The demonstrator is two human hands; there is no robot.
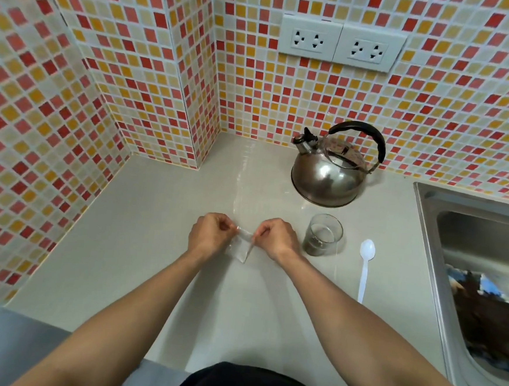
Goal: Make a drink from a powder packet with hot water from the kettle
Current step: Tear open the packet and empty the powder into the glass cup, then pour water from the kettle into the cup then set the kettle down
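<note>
Head view | left hand [210, 235] and right hand [277, 238] at frame centre, fingers of each pinched on the top edge of a clear packet [240, 246] above the counter [139, 244] | glass [323, 235] just right of the hands | spoon [365, 267] right of glass | kettle [334, 165] above glass | sink [428, 206] at right edge

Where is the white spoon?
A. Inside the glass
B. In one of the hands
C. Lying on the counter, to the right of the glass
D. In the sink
C: the white spoon lies flat on the counter, apart from the glass and on its right, while the left hand and the right hand pinch a small clear packet instead.
</note>
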